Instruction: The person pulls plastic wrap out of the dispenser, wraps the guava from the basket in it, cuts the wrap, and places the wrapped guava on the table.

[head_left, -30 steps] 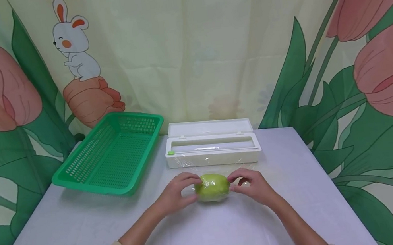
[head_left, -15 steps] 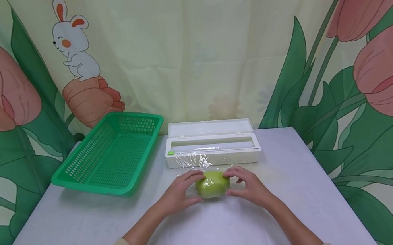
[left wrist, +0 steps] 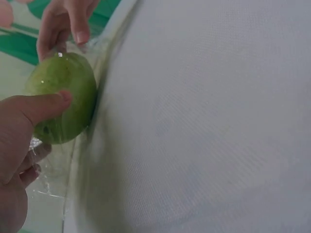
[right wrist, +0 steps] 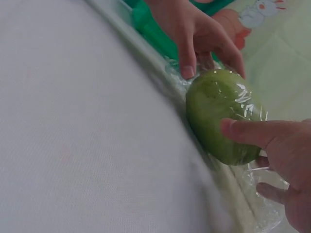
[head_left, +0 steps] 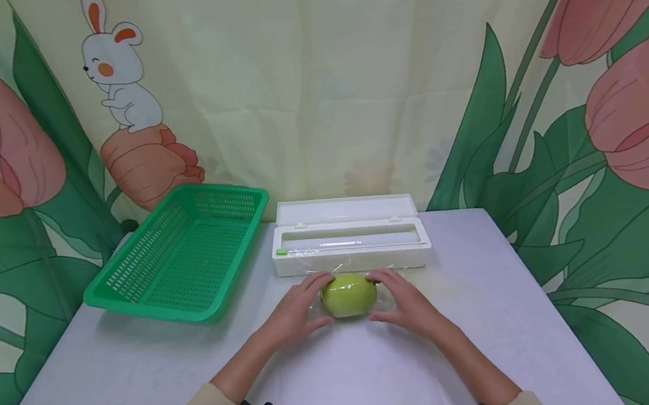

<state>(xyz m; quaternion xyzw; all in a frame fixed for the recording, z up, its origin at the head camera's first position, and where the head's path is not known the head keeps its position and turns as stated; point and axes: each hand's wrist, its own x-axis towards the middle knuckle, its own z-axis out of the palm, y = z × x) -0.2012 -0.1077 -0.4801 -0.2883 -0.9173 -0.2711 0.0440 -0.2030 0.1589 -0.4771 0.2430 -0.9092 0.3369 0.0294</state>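
A smooth oval green mango [head_left: 349, 295] with clear cling film [right wrist: 245, 99] over it sits at the middle of the table, in front of the white film box. My left hand [head_left: 298, 307] holds its left end, thumb on the near side and fingers over the far side. At the other end my right hand [head_left: 404, 300] holds it the same way. The left wrist view shows the left thumb lying across the mango [left wrist: 65, 99]. Loose crinkled film spreads out past both ends of the fruit and back to the box.
The white cling film box [head_left: 354, 262] stands behind the mango with its lid raised, a film roll inside and a small green slider at its left. A green perforated basket [head_left: 224, 299] stands at the left. A printed curtain [head_left: 372, 92] hangs behind the white-clothed table [head_left: 361, 383].
Both hands and the mango have moved forward, closer to the film box. The fingers have come further over the mango's far side, and the thumbs have shifted along its near side.
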